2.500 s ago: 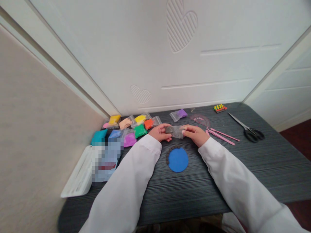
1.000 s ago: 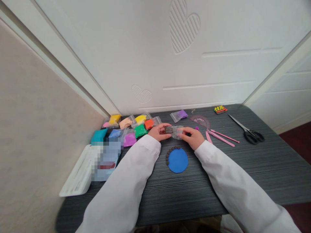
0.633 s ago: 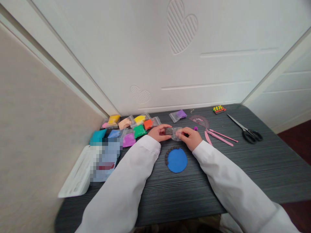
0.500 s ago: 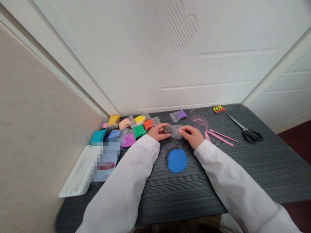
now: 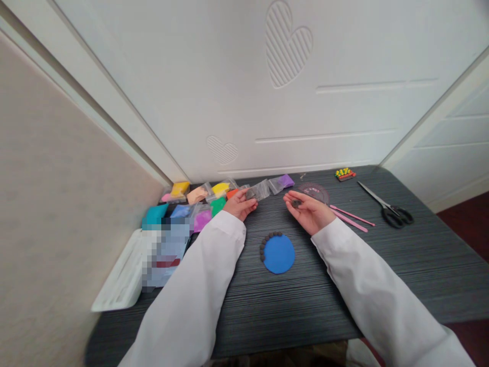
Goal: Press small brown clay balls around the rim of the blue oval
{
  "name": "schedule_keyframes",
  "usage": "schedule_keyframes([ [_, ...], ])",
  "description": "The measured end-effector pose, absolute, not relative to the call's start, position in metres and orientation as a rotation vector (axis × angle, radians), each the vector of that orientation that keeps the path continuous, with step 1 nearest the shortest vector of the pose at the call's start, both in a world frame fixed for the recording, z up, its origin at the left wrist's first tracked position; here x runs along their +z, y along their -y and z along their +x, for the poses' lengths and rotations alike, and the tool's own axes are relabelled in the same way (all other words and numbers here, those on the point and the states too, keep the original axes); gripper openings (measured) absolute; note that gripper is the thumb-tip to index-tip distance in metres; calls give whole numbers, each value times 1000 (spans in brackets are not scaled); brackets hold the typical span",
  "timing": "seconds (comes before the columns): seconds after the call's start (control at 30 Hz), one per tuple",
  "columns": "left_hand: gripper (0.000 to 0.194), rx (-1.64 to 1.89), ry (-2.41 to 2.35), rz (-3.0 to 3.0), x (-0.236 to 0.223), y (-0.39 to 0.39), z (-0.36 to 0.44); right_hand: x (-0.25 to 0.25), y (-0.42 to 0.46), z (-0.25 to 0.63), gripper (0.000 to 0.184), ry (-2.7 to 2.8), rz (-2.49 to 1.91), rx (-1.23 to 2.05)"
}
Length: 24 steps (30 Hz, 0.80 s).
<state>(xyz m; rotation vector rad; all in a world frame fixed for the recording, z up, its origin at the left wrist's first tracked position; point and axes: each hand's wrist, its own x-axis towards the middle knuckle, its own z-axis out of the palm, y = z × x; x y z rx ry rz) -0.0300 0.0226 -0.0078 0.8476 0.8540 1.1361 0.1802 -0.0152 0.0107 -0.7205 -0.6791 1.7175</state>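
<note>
My left hand [image 5: 239, 205] pinches a clear plastic bag [image 5: 260, 190] with something dark in its near end. Palm upward, my right hand [image 5: 312, 214] holds a small lump of dark clay [image 5: 295, 203] on its curled fingers. Between and below the hands, a flat blue clay disc [image 5: 279, 254] lies on the table. Several dark clay balls [image 5: 263, 244] line its upper left rim, side by side.
Bags of coloured clay, among them a green one [image 5: 218, 205] and a purple one [image 5: 286, 181], lie along the back. At right are pink tools [image 5: 351, 221], a clear protractor [image 5: 315, 191] and scissors [image 5: 390, 208]. A white tray [image 5: 118, 275] stands at left.
My hands have moved apart. The left has carried the clear bag leftward, while the right has let go of the bag, turned palm up and now has a dark clay lump on its fingers.
</note>
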Motion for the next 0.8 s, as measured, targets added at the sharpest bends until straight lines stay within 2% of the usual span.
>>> schedule_keyframes([
  [0.5, 45, 1128, -851, 822, -9, -23, -29, 17, 22, 179, 30, 740, -748, 1810],
  [0.8, 44, 1129, -859, 839, -8, -22, -29, 13, 19, 177, 14, 772, -760, 1742],
])
